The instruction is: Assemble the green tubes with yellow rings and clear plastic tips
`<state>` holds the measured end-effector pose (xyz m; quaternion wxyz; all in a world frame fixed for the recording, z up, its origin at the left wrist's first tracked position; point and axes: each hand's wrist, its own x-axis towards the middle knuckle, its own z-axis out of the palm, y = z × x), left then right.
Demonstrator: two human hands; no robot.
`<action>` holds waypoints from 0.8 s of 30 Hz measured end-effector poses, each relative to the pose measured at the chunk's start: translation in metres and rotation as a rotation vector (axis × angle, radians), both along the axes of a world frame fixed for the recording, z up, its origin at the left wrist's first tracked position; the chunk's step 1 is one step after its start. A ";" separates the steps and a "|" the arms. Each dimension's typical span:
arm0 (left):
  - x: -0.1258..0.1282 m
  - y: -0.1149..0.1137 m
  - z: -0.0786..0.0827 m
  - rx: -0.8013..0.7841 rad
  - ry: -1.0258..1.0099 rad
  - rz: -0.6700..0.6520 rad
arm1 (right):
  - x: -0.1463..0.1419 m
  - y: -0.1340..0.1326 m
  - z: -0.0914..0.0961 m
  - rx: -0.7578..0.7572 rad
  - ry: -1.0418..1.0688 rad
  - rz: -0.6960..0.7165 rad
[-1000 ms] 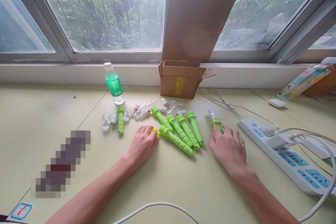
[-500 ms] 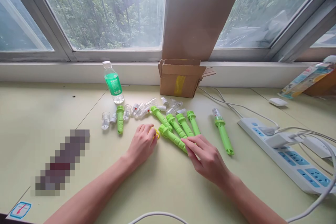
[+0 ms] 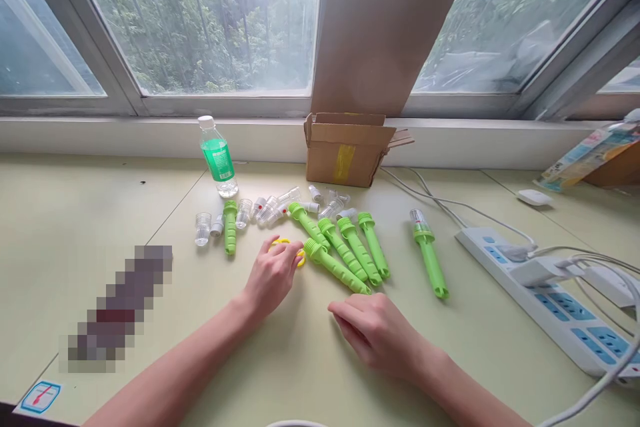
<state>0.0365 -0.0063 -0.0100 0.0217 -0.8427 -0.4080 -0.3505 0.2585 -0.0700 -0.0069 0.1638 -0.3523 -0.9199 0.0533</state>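
My left hand (image 3: 273, 273) rests on the pale green table with its fingers curled over a small yellow ring (image 3: 300, 257). A row of several green ribbed tubes (image 3: 345, 250) lies just right of it. My right hand (image 3: 375, 330) hovers in front of the nearest tube (image 3: 336, 271), fingers stretched out toward the left and holding nothing. One green tube with a clear cap (image 3: 429, 255) lies apart on the right. Another green tube (image 3: 230, 227) lies alone on the left. Small clear caps (image 3: 265, 208) are scattered behind the tubes.
A water bottle with a green label (image 3: 219, 157) and an open cardboard box (image 3: 345, 150) stand by the window ledge. A white power strip (image 3: 543, 303) with plugs and cables lies on the right, with a white mouse (image 3: 534, 197) behind it. A blurred patch (image 3: 120, 307) lies at left.
My right hand left the capped tube on the right, swept left across the row of tubes and pulled back toward me. My left hand stayed on the yellow ring.
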 end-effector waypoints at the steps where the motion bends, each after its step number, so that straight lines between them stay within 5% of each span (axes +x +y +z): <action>1: 0.000 0.000 0.000 0.007 -0.004 -0.008 | 0.001 0.001 -0.001 -0.011 -0.001 -0.003; 24: 0.001 -0.001 -0.001 0.123 -0.053 -0.004 | -0.001 0.000 0.001 -0.074 -0.008 -0.037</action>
